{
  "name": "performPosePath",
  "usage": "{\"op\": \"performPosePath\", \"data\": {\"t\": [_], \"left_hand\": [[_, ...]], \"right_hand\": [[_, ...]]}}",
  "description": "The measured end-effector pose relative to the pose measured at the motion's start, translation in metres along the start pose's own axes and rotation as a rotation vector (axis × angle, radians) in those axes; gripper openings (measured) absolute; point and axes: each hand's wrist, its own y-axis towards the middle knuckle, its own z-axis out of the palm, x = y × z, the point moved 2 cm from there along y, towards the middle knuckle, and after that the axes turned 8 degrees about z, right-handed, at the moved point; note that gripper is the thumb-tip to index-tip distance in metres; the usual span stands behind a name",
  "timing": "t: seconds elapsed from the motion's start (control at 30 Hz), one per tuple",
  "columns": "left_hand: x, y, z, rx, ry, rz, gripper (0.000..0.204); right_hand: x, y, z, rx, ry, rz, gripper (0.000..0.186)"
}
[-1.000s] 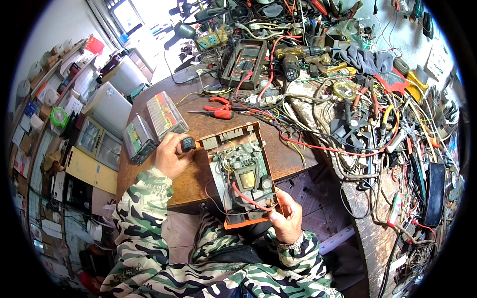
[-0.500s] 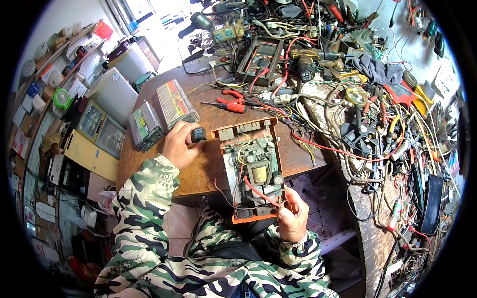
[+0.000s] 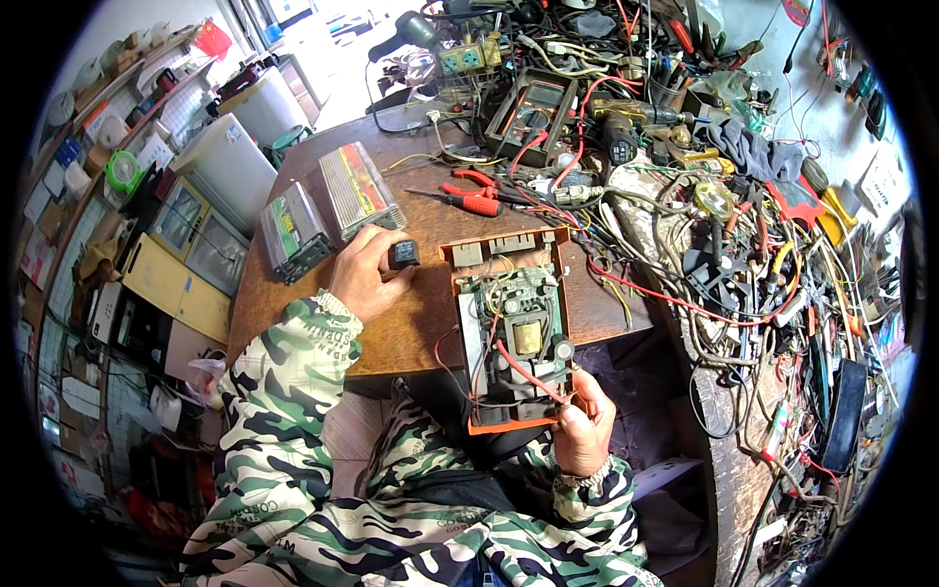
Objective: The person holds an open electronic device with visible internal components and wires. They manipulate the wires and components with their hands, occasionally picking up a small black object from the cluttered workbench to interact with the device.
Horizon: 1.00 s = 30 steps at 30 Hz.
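Between the thumb and fingers of my left hand [image 3: 364, 274] is a small black block-shaped part [image 3: 402, 254], held just above the wooden table. My right hand [image 3: 584, 423] grips the lower right corner of an opened orange casing [image 3: 509, 426]. Inside the casing lies a green circuit board [image 3: 507, 286] with a yellow transformer [image 3: 527, 338], several capacitors and a thick red wire [image 3: 528, 370]. The casing overhangs the table's front edge, its open side facing up. Beyond my left hand stand two finned metal inverter-like boxes, one silver [image 3: 360, 191] and one grey-green [image 3: 295, 233].
A red-handled screwdriver [image 3: 477, 203] and red pliers [image 3: 471, 182] lie behind the casing. Farther back sits a multimeter [image 3: 533, 112] with red leads. Tangled cables [image 3: 675, 284] and tools crowd the right side. Shelves [image 3: 117, 108] line the left wall.
The whole view has shifted slightly, so the table and boxes appear farther right. Both hands keep their holds on the black part and the casing.
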Motion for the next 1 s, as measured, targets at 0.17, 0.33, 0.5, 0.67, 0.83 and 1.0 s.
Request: {"op": "performPosePath", "data": {"t": [0.17,0.33,0.5,0.67,0.83,1.0], "left_hand": [[0.001,0.000,0.001,0.032,-0.008,-0.037,0.044],[0.001,0.001,-0.002,0.036,0.021,-0.023,0.043],[-0.001,0.001,-0.002,0.038,0.013,-0.018,0.042],[0.004,-0.003,-0.001,0.045,-0.014,-0.042,0.043],[0.014,-0.005,0.000,0.033,-0.163,-0.101,0.043],[0.026,-0.008,0.001,0.010,-0.674,-0.298,0.039]], "right_hand": [[0.001,0.000,-0.001,0.029,0.022,-0.003,0.068],[-0.001,-0.001,-0.001,0.018,0.019,-0.011,0.065],[-0.001,-0.002,-0.004,0.018,0.006,-0.008,0.063],[-0.001,-0.003,-0.001,-0.008,0.019,0.003,0.062],[0.000,-0.004,-0.001,-0.003,0.036,-0.001,0.061],[0.008,-0.005,0.013,-0.079,-0.007,-0.001,0.061]]}}
